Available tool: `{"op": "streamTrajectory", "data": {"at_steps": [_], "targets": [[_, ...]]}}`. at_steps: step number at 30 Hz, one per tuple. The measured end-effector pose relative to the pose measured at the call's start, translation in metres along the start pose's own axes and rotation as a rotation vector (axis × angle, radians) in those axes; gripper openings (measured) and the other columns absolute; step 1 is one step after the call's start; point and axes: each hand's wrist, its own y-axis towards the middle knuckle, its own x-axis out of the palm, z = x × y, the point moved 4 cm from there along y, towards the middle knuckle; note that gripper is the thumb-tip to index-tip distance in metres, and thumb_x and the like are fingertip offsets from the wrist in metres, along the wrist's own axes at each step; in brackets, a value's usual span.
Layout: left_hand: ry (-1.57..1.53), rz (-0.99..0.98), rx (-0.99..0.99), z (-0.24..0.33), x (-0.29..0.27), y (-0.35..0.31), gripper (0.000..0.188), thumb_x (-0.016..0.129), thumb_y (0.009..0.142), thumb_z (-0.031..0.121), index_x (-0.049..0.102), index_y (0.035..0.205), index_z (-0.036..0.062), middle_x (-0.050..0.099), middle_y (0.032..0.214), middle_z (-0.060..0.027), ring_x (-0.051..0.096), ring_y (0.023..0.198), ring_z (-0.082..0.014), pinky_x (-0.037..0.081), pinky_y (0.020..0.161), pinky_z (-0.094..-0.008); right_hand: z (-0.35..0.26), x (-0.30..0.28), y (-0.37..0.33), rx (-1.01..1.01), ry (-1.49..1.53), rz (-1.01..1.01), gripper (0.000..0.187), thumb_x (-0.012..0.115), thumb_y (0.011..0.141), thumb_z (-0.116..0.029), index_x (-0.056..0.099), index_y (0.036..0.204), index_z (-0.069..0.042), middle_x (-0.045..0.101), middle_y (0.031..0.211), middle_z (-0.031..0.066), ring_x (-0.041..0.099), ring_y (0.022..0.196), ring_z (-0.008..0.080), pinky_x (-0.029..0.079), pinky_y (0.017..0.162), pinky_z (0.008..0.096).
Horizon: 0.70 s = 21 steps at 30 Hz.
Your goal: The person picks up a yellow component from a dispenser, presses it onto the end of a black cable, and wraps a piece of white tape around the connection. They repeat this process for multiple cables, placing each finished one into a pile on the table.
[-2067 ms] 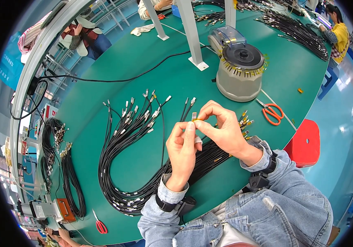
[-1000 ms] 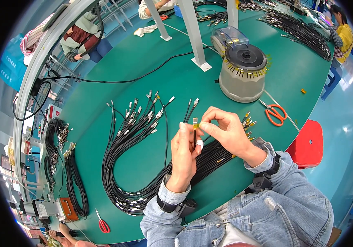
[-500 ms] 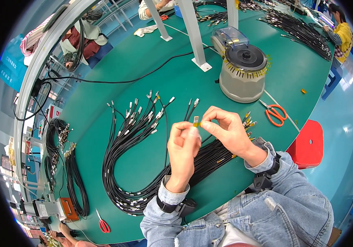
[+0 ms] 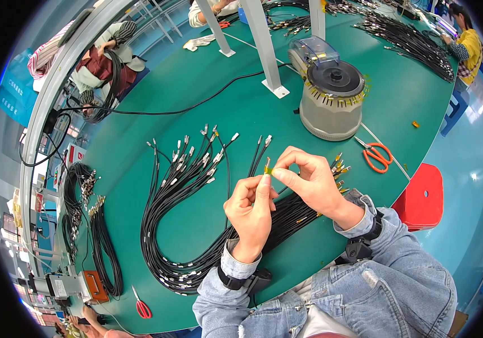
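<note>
Above the green table, my left hand [image 4: 248,213] pinches a cable just under its small metal connector [image 4: 268,161], which points away from me. Yellow tape [image 4: 268,170] sits around the connector's base. The fingertips of my right hand [image 4: 312,181] are closed on that tape from the right side. Below both hands runs a thick bundle of black cables [image 4: 154,248], curving in a U to the left, with silver connectors [image 4: 182,160] at its far ends. Other cable ends with yellow tape [image 4: 340,169] show behind my right hand. Most of the held cable is hidden by my left hand.
A round tape dispenser [image 4: 332,112] with yellow strips around its rim stands beyond my hands. Orange-handled scissors [image 4: 377,157] lie at right, red-handled snips [image 4: 143,308] at lower left. A red stool [image 4: 421,197] is beside the table. Grey posts [image 4: 264,50] rise behind; co-workers sit around.
The connector has turned in my fingers and now shows its narrow side. My left hand has rolled slightly, its fingers shifting. At far left, a co-worker has moved a cable coil.
</note>
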Motion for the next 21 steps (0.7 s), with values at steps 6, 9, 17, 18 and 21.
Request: {"op": "streamTrajectory", "data": {"at_steps": [6,9,17,18,21], "targets": [[-0.034,-0.018,-0.062,-0.0003,0.002,-0.002,0.014,0.053,0.09,0.011,0.055,0.085,-0.0017,0.058,0.061,-0.0056,0.047,0.045,-0.0049,0.036,0.041,-0.0162,-0.0001,0.0002,0.0004,0.01,-0.006,0.007,0.008,0.061,0.082,-0.005,0.059,0.08,0.002,0.055,0.081,0.0058,0.05,0.079,0.0128,0.039,0.073,0.0267],[-0.078,-0.028,-0.077,-0.0019,0.0033,-0.0035,0.015,0.051,0.091,0.012,0.055,0.085,-0.0015,0.057,0.061,-0.0055,0.047,0.045,-0.0049,0.036,0.04,-0.0163,0.0003,0.0009,-0.0001,0.027,-0.01,0.015,0.008,0.061,0.082,-0.005,0.059,0.08,0.003,0.055,0.081,0.006,0.05,0.079,0.013,0.039,0.073,0.0268],[-0.15,-0.081,-0.107,-0.0039,0.0044,-0.0042,0.019,0.049,0.093,0.016,0.055,0.085,-0.0007,0.057,0.061,-0.0055,0.047,0.044,-0.0057,0.035,0.04,-0.0169,0.0005,0.0002,0.0003,0.018,-0.014,0.049,0.014,0.062,0.081,-0.01,0.06,0.077,0.003,0.057,0.075,0.0048,0.051,0.074,0.0104,0.041,0.07,0.0261],[-0.165,-0.095,-0.118,-0.0044,0.0045,-0.004,0.02,0.049,0.093,0.017,0.055,0.085,-0.0004,0.056,0.061,-0.0054,0.047,0.044,-0.006,0.035,0.039,-0.017,0.0006,0.0003,0.0004,0.022,0.0,0.044,0.014,0.062,0.081,-0.01,0.061,0.077,0.003,0.057,0.075,0.0049,0.052,0.074,0.0104,0.041,0.07,0.0262],[-0.236,-0.138,-0.17,-0.0067,0.0047,-0.0024,0.02,0.048,0.093,0.018,0.055,0.085,0.0005,0.055,0.059,-0.0048,0.046,0.044,-0.0066,0.034,0.039,-0.0169,0.001,0.0003,0.0009,0.03,0.029,0.034,0.014,0.062,0.081,-0.01,0.061,0.077,0.003,0.058,0.076,0.0052,0.052,0.074,0.0105,0.041,0.07,0.0264]]}}
